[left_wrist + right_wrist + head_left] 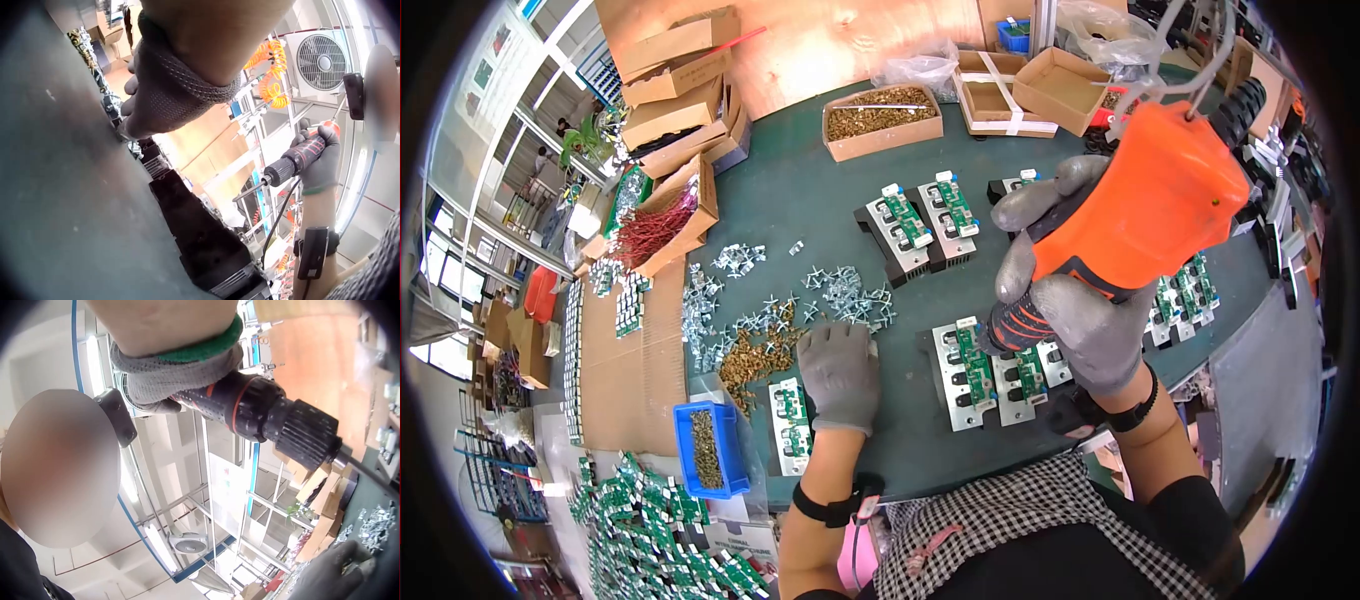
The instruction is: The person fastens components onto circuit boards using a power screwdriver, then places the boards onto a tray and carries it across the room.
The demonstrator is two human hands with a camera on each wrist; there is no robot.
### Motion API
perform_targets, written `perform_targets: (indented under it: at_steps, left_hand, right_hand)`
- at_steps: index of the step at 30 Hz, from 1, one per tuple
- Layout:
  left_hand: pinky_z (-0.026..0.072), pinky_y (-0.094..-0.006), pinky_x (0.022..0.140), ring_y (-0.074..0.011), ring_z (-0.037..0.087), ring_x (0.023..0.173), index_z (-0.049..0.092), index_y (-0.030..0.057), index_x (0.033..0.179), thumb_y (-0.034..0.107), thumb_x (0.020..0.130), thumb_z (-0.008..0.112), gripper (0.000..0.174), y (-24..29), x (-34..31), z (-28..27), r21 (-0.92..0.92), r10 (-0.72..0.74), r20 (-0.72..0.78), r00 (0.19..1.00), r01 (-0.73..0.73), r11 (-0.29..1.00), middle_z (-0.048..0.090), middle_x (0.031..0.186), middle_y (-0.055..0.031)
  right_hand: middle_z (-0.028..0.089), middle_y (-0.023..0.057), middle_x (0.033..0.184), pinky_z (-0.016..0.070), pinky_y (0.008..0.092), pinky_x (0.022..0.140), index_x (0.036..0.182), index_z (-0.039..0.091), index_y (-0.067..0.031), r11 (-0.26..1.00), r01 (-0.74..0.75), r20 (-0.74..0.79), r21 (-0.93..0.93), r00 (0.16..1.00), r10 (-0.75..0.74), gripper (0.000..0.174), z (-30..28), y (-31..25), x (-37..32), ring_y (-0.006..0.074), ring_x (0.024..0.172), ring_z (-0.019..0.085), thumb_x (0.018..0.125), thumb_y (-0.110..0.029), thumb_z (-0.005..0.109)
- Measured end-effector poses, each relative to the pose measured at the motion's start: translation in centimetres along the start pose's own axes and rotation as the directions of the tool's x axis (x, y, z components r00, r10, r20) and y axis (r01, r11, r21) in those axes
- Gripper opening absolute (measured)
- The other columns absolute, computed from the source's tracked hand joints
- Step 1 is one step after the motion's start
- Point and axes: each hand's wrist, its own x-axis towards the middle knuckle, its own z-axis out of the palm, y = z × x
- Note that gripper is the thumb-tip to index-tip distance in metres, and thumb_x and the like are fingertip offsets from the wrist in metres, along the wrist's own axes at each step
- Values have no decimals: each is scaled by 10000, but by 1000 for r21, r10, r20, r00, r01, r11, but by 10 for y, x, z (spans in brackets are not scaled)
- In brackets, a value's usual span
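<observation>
My right hand, in a grey glove, grips an orange and black power screwdriver. Its black ribbed nose and thin metal bit show in the right wrist view. The tool is held up above a row of green circuit boards on metal plates. My left hand, also gloved, reaches down at the near edge of a pile of silver clip-like parts, beside brass-coloured screws. Its fingertips are down among small parts; I cannot tell whether they pinch one. A single board on a plate lies just left of that wrist.
A blue bin of small screws stands at the table's near left, by a heap of green boards. More boards on black heat sinks sit farther back. A cardboard box of brass-coloured parts and other cartons line the back.
</observation>
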Motion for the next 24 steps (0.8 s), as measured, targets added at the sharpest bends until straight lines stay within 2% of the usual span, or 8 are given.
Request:
perform_targets:
  at_steps: [3,6,7,11,19,20,22,24]
  left_hand:
    - [443,-412,718,-296,567,824,570,121,909,188,805,626,136,6,-16,1,-134,-117,1,993,116,984,591,835,-86]
    - [451,-424,689,-304,576,786,574,116,937,181,836,600,123,10,-18,1,-57,-105,-28,994,103,993,592,831,-93]
    - [459,-405,718,-286,589,814,588,118,967,119,788,616,181,11,-16,-4,2,-112,-15,994,112,994,597,833,-84]
    - [469,-409,756,-308,595,851,630,109,953,160,815,619,147,-7,-21,3,-100,-287,-16,958,284,953,609,859,-100]
    - [486,-387,744,-299,611,850,697,138,934,230,786,661,178,-4,-14,9,-77,-256,90,962,263,962,643,912,-90]
    - [493,-367,730,-282,617,837,690,124,973,225,803,653,201,1,-16,2,-248,-271,141,952,298,922,648,921,-88]
    - [505,-327,701,-247,628,811,677,95,1052,215,838,639,248,14,-23,-11,-554,-258,247,934,354,753,658,939,-85]
    - [511,-295,670,-189,625,761,623,31,1131,232,868,631,332,25,-29,-15,-817,-175,535,826,559,142,658,918,-90]
  right_hand:
    - [617,181,1031,515,289,709,1225,376,-25,999,15,-9,39,1000,-15,614,-5,-4,-4,175,703,642,644,81,544]
    - [615,185,1035,520,281,686,1231,373,-26,982,-56,-4,179,998,58,616,-7,-13,-9,180,709,645,662,48,598]
    - [614,186,1035,524,278,673,1232,373,-27,984,-32,6,177,999,31,616,-8,-11,-10,183,709,646,671,31,617]
    - [610,185,1042,537,275,654,1237,371,-29,978,-30,-24,206,999,36,614,-7,-11,-17,193,714,649,692,-19,655]
    - [602,169,1046,546,301,650,1250,367,-33,973,-79,7,218,997,79,611,-8,-17,-20,203,714,642,702,-18,639]
    - [602,167,1039,546,306,650,1253,366,-34,973,-92,4,211,996,94,612,-7,-19,-20,207,711,639,705,-18,637]
    - [613,171,1038,551,303,636,1246,355,-19,996,71,-8,62,997,-71,621,-4,-15,-16,181,717,639,668,86,556]
    - [616,176,1041,554,299,630,1245,343,-10,989,144,4,31,990,-144,633,-5,-12,-17,170,719,642,654,138,516]
